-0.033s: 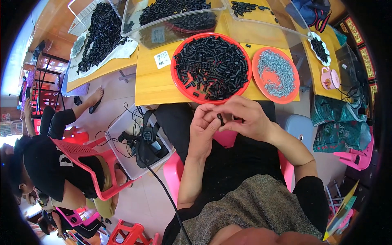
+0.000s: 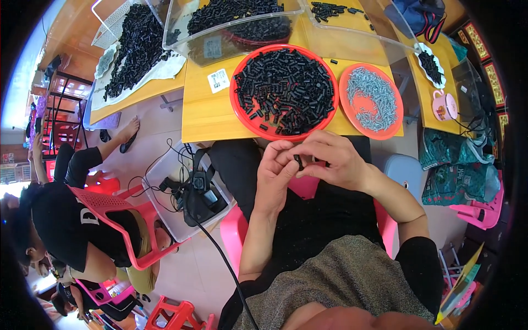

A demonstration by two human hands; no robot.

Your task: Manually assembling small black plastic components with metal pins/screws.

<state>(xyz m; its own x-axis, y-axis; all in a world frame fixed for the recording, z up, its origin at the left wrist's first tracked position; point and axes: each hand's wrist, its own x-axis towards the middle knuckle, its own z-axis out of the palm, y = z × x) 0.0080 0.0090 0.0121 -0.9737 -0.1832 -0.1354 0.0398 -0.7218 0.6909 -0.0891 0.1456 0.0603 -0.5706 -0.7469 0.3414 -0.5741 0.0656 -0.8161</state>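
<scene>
Just in front of the table edge, my left hand [image 2: 275,169] and my right hand [image 2: 335,160] meet over my lap. Between their fingertips they pinch a small black cylindrical plastic part [image 2: 297,161], mostly covered by fingers. Both hands are closed on it. Right beyond them, a round red tray [image 2: 235,104] holds a heap of similar black parts, thinner toward its near side. To its right, an orange-red plate [image 2: 357,104] carries many small silvery metal pieces, probably screws, too small to make out.
Clear plastic bins [image 2: 231,47] with black parts stand behind the tray. More black parts [image 2: 135,49] lie heaped on the left table. A pink mug [image 2: 444,105] sits at the right. A white crate [image 2: 165,165] with cables is on the floor, and a seated person [image 2: 60,231] is at left.
</scene>
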